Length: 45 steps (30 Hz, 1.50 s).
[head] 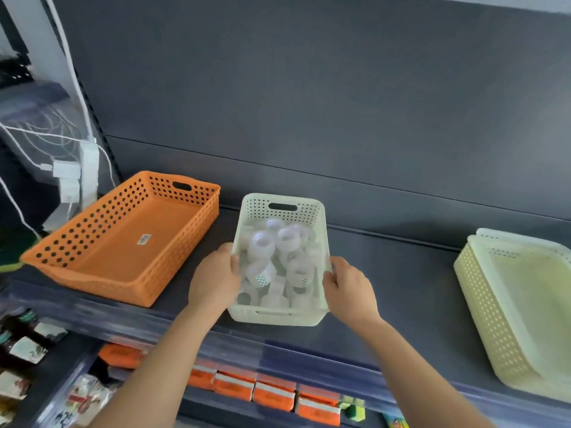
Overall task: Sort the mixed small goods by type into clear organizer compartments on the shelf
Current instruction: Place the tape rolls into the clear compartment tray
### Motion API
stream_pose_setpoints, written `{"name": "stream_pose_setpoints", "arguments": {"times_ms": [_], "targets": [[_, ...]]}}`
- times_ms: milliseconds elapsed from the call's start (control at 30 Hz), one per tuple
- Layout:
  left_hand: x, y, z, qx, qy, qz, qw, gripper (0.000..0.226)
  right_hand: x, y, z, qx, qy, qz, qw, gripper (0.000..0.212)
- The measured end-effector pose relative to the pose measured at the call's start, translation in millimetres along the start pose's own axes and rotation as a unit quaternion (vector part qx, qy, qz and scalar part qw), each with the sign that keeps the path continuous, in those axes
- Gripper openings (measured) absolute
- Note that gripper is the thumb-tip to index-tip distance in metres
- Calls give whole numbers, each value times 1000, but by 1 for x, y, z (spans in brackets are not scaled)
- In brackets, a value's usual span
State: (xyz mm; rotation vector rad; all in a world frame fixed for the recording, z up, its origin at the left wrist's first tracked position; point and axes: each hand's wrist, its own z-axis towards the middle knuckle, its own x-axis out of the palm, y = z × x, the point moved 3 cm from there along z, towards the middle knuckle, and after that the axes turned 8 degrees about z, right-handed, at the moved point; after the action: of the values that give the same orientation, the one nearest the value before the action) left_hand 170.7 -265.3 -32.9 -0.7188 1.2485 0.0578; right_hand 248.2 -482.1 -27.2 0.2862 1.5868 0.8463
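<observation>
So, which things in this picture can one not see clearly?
Head view only:
Label in the orange basket: too small, blurred.
Pale yellow baskets: cut off by the right edge.
Lower-shelf packets: blurred, print unreadable.
White rolls deep in the white basket: hidden under upper rolls.

The orange basket sticker is unreadably blurred

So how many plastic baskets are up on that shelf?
3. An orange basket sits left, a white basket in the middle is held by the left hand and right hand, and a pale yellow basket sits right; another may be nested with it.
</observation>
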Motion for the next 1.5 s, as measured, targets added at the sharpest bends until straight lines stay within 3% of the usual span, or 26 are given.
{"name": "stream_pose_setpoints", "arguments": {"times_ms": [167, 633, 1133, 1500], "targets": [[-13, -39, -12, 38, -37, -65, 996, 22, -40, -9, -18, -19, -69, 34, 997, 11], [-12, -228, -112, 123, -28, -135, 983, 21, -217, -107, -132, -29, -223, 48, 973, 30], [82, -443, -240, 236, 60, -165, 956, 24, -380, -272, -276, 71, -302, 4, 951, 30], [168, -602, -266, 338, 96, -163, 922, 23, -479, -394, -304, 132, -362, -28, 922, 19]]}}
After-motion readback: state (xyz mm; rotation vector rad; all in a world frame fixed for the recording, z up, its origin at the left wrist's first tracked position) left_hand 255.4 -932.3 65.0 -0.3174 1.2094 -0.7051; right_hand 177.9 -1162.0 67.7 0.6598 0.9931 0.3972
